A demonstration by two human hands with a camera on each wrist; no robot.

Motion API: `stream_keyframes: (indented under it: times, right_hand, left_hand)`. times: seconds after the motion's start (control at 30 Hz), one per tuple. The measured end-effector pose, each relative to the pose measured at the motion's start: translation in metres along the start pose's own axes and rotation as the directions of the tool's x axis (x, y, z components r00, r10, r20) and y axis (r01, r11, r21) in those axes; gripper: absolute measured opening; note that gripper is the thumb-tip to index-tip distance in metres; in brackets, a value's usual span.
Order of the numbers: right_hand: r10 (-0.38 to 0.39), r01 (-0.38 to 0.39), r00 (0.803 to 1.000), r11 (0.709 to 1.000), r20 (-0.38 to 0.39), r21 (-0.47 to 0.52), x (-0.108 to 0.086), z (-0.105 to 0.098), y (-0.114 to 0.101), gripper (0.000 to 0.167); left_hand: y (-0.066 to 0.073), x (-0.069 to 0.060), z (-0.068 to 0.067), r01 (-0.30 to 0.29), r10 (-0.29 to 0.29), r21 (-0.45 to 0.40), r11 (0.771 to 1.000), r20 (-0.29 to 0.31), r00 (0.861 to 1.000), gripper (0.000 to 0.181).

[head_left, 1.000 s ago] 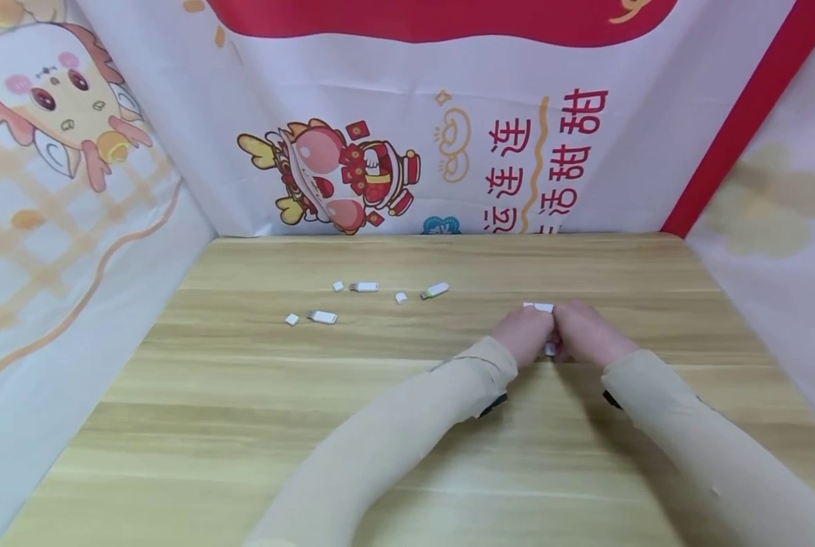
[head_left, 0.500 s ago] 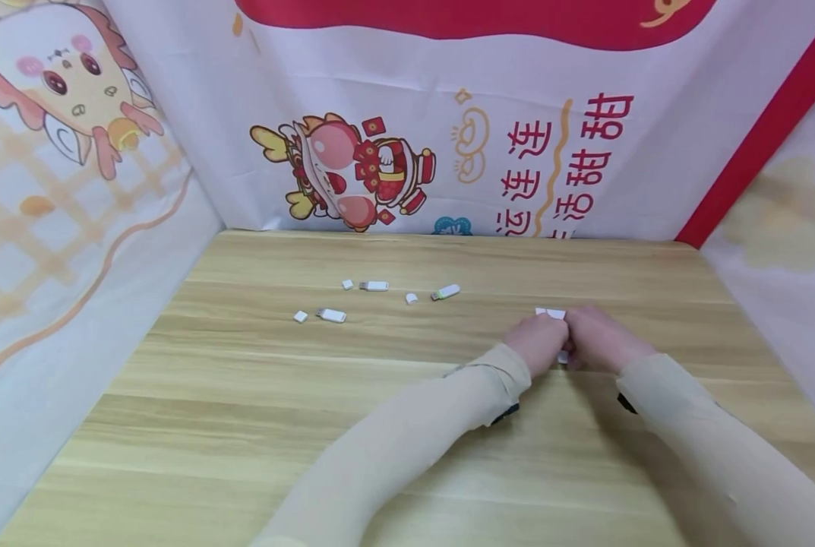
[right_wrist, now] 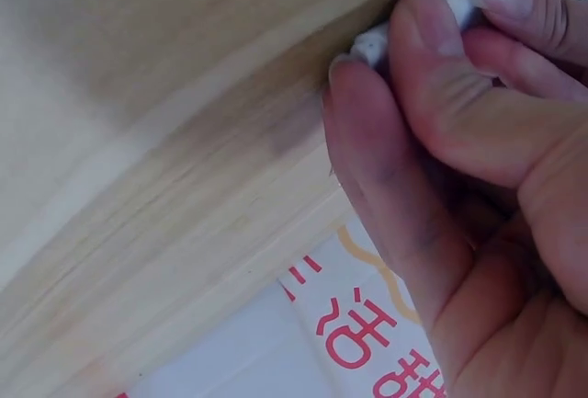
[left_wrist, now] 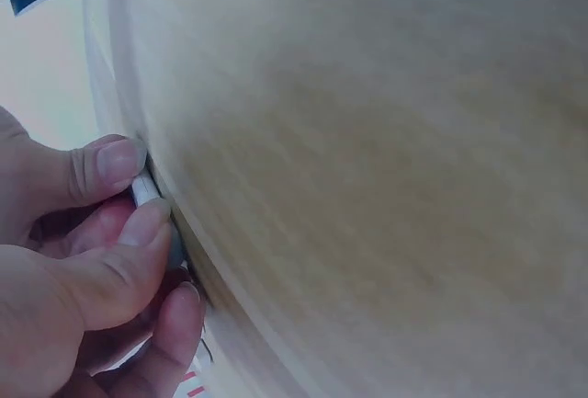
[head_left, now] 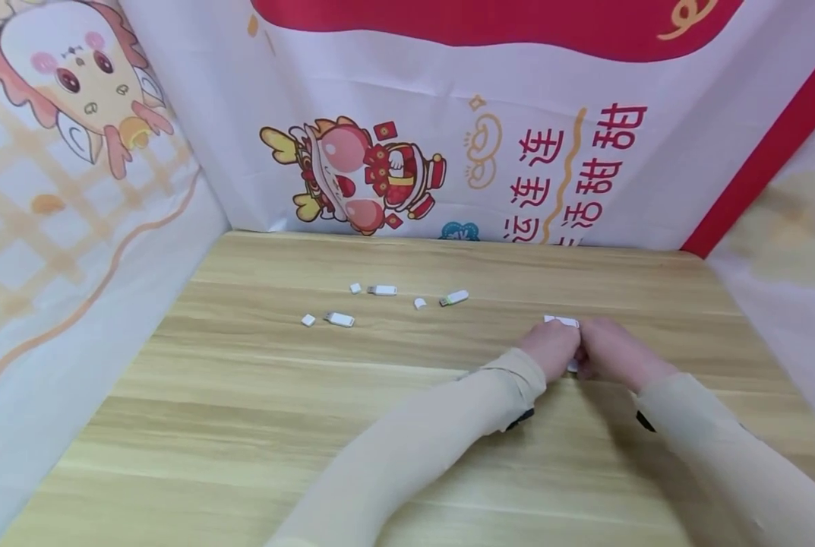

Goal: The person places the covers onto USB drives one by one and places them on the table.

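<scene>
In the head view, a person in beige sleeves (head_left: 407, 463) is working over the right side of a wood-grain table (head_left: 229, 425), the left hand (head_left: 551, 348) and right hand (head_left: 615, 351) meeting and together pinching a small white stick (head_left: 572, 367), its near end showing between them. A second white stick (head_left: 567, 322) is lying just beyond, partly hidden by the left hand. Farther left, a near white drive (head_left: 341, 320), a far white drive (head_left: 383, 290) and a green-edged drive (head_left: 456, 297) are lying with plugs exposed, each with a loose white cap (head_left: 307, 320) resting just to its left. A printed cloth (head_left: 407, 83) is hanging along the far edge. In the left wrist view, both thumbs are pressing on the held stick close to the tabletop. In the right wrist view, the right thumb and a finger are gripping it, one end protruding, while the left thumb is bearing on its other part.
</scene>
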State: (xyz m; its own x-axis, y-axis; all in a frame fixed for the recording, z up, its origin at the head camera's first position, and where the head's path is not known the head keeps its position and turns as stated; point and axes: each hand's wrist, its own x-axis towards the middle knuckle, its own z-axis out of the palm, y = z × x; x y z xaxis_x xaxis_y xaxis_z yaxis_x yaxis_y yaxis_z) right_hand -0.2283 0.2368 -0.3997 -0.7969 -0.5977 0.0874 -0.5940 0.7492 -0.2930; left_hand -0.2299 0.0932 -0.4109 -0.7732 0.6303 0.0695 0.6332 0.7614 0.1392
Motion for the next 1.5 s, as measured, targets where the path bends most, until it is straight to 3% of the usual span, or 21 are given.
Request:
stream_keyframes:
  times: [0.23, 0.43, 0.57, 0.7, 0.77, 0.93, 1.07, 1.27, 1.5]
  right_hand:
    - [-0.006, 0.006, 1.000, 1.000, 0.030, -0.022, -0.006, -0.001, -0.002, 0.033]
    - [0.075, -0.070, 0.995, 0.994, 0.060, -0.089, -0.008, -0.009, -0.012, 0.020]
    - [0.045, -0.043, 0.999, 0.995, 0.022, -0.094, 0.000, -0.023, -0.027, 0.008]
    - [0.000, -0.002, 1.000, 0.993, -0.016, -0.122, 0.020, -0.040, -0.040, 0.012]
    - [0.006, -0.007, 1.000, 0.991, -0.006, -0.130, 0.032, -0.047, -0.044, 0.012]
    - [-0.001, 0.009, 0.998, 0.994, 0.064, -0.114, 0.069, -0.045, -0.051, 0.016]
    - [-0.060, 0.073, 0.990, 0.992, 0.129, -0.100, 0.100, -0.030, -0.054, 0.022]
    - [-0.090, 0.106, 0.979, 0.991, 0.181, -0.083, 0.141, -0.009, -0.063, 0.029]
    - [-0.020, 0.027, 0.971, 0.999, 0.238, -0.027, 0.174, 0.017, -0.061, 0.032]
  left_hand:
    - [-0.006, 0.003, -0.004, 0.019, -0.018, -0.060, 0.998, 0.018, 1.000, 0.016]
    - [-0.023, -0.005, -0.017, -0.027, 0.037, -0.111, 0.993, 0.086, 0.996, 0.017]
    - [-0.062, -0.028, -0.047, 0.033, -0.013, -0.189, 0.981, 0.110, 0.994, 0.020]
    - [-0.121, -0.047, -0.075, 0.084, -0.060, -0.219, 0.972, 0.116, 0.991, 0.025]
    - [-0.149, -0.052, -0.080, 0.098, -0.067, -0.218, 0.971, 0.144, 0.987, 0.028]
    - [-0.201, -0.063, -0.074, 0.142, -0.101, -0.183, 0.973, 0.215, 0.971, 0.031]
    - [-0.223, -0.070, -0.065, 0.148, -0.111, -0.142, 0.979, 0.239, 0.965, 0.029]
    - [-0.232, -0.073, -0.059, 0.169, -0.117, -0.187, 0.968, 0.257, 0.959, 0.031]
    - [-0.239, -0.068, -0.051, 0.128, -0.070, -0.230, 0.965, 0.245, 0.967, 0.020]
